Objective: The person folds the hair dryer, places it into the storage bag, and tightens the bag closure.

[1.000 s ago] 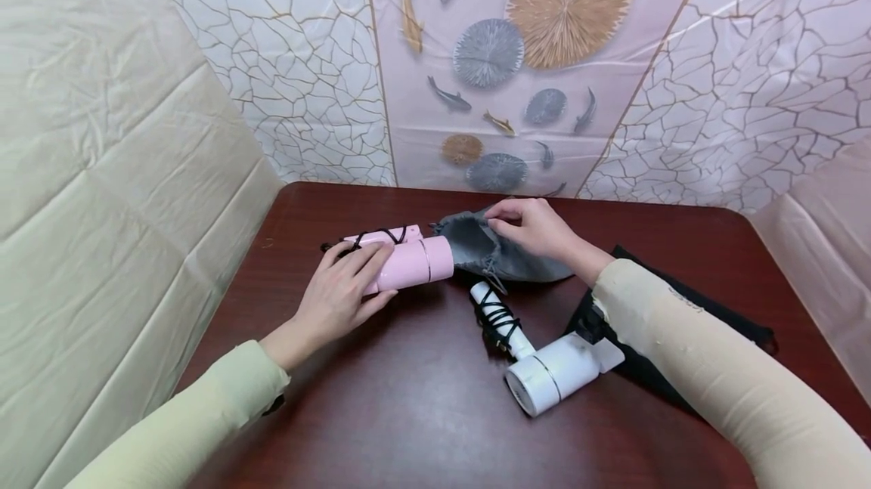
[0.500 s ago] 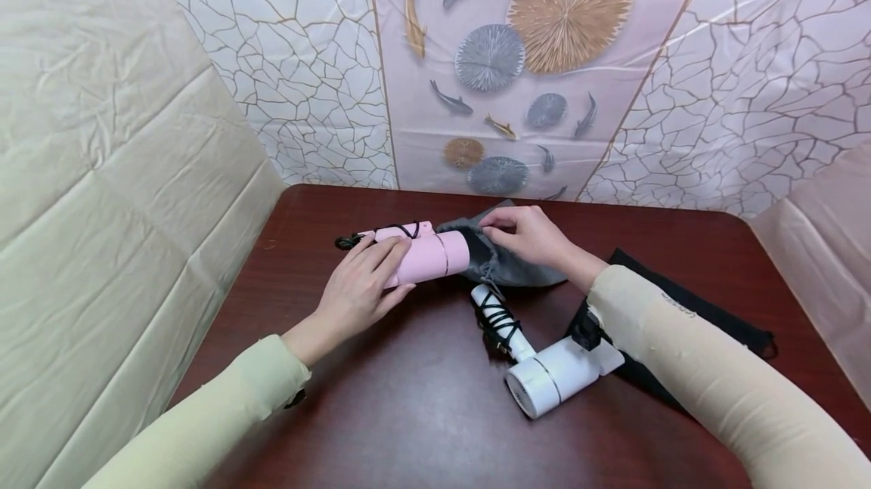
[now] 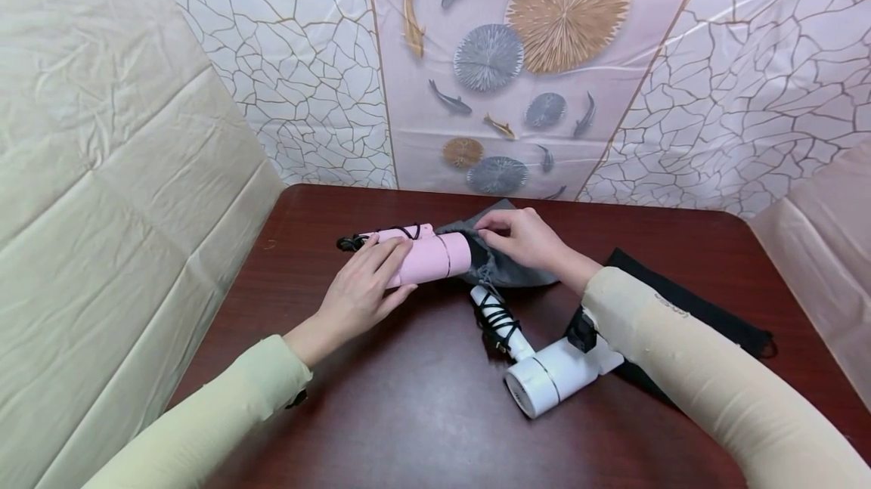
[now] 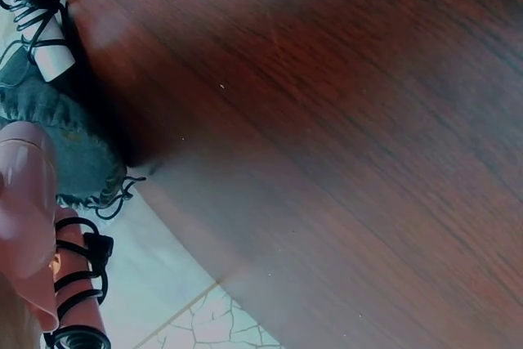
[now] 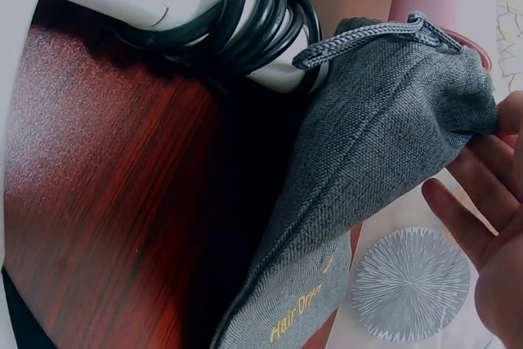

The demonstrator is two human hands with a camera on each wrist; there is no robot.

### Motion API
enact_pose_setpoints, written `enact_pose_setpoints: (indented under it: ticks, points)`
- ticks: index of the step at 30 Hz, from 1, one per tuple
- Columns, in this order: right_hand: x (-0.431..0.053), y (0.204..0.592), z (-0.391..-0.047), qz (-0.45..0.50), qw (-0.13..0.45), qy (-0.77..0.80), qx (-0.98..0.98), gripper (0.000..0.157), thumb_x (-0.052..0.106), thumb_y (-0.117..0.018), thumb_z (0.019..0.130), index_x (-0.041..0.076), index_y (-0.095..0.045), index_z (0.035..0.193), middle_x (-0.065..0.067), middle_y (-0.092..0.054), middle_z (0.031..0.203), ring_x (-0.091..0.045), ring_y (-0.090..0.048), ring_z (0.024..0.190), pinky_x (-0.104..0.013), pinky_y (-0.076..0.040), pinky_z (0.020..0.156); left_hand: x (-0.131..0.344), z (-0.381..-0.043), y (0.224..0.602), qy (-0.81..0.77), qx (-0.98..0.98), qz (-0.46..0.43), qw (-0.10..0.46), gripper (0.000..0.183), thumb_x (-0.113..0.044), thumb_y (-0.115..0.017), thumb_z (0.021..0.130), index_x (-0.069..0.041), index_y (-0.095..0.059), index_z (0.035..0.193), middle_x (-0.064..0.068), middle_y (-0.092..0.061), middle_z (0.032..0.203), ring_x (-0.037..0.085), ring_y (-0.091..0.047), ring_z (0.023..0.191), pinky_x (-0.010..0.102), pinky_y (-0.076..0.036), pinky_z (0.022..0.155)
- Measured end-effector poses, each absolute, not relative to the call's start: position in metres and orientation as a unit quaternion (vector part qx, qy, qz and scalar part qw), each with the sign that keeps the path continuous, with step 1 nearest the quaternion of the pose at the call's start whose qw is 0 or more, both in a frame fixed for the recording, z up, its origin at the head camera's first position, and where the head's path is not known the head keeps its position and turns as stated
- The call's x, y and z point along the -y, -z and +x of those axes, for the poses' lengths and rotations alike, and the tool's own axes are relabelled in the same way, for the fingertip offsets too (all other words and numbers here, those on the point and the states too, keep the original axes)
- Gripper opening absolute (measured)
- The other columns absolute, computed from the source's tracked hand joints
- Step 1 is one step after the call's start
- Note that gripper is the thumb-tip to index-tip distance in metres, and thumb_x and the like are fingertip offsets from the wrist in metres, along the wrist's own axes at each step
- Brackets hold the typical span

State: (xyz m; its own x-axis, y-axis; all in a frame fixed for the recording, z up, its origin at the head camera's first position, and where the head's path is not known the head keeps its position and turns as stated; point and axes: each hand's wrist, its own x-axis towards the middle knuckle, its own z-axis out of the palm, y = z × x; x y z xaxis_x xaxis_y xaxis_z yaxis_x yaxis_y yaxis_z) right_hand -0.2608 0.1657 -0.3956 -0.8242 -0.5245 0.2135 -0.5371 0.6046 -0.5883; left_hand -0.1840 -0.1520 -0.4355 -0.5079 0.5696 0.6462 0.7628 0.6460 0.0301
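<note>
My left hand grips the barrel of a pink hair dryer, fingers over the top and thumb along the near side. Its folded handle, wound with black cord, lies behind the barrel. The barrel's front end is at the mouth of a grey drawstring bag; how far inside it reaches is unclear. My right hand pinches the bag's rim, as the right wrist view also shows. Gold "Hair Dryer" lettering marks the grey bag there. The pink hair dryer shows at the left wrist view's edge.
A white hair dryer with its cord wrapped round the handle lies on the brown table, below my right forearm. Beyond it, partly under that forearm, is a black cloth bag. Patterned sheets hang behind the table.
My left hand has moved the pink hair dryer a little right, up to the grey bag's mouth. My right hand has shifted slightly left at the rim. Little moved in the last half second.
</note>
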Motion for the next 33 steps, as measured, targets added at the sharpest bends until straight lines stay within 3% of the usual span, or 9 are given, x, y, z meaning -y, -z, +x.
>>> enact_pose_setpoints:
  ticks: [16, 26, 33]
  points:
    - [-0.155, 0.394, -0.262, 0.318, 0.059, -0.322, 0.89, 0.005, 0.009, -0.071, 0.099, 0.008, -0.074, 0.103, -0.008, -0.081, 0.101, -0.023, -0.077, 0.096, -0.045, -0.062, 0.088, 0.144, -0.173, 0.436, 0.193, 0.866, -0.365, 0.282, 0.062, -0.026, -0.081, 0.094, 0.004, -0.06, 0.144, 0.022, -0.066, 0.137, 0.041, -0.065, 0.126, 0.059, -0.044, 0.117]
    - [-0.147, 0.391, -0.26, 0.336, 0.049, -0.306, 0.89, 0.007, 0.01, -0.072, 0.1, 0.008, -0.074, 0.106, -0.008, -0.08, 0.102, -0.022, -0.076, 0.096, -0.044, -0.06, 0.083, 0.145, -0.182, 0.436, 0.187, 0.876, -0.342, 0.284, 0.065, -0.025, -0.085, 0.092, 0.005, -0.06, 0.144, 0.024, -0.065, 0.137, 0.043, -0.064, 0.127, 0.058, -0.043, 0.118]
    - [-0.143, 0.394, -0.266, 0.331, 0.03, -0.312, 0.89, 0.015, 0.009, -0.07, 0.102, 0.008, -0.072, 0.117, -0.008, -0.079, 0.109, -0.023, -0.075, 0.103, -0.046, -0.06, 0.09, 0.143, -0.184, 0.436, 0.191, 0.889, -0.328, 0.257, 0.065, -0.026, -0.083, 0.094, 0.006, -0.059, 0.145, 0.024, -0.065, 0.137, 0.043, -0.063, 0.128, 0.056, -0.04, 0.121]
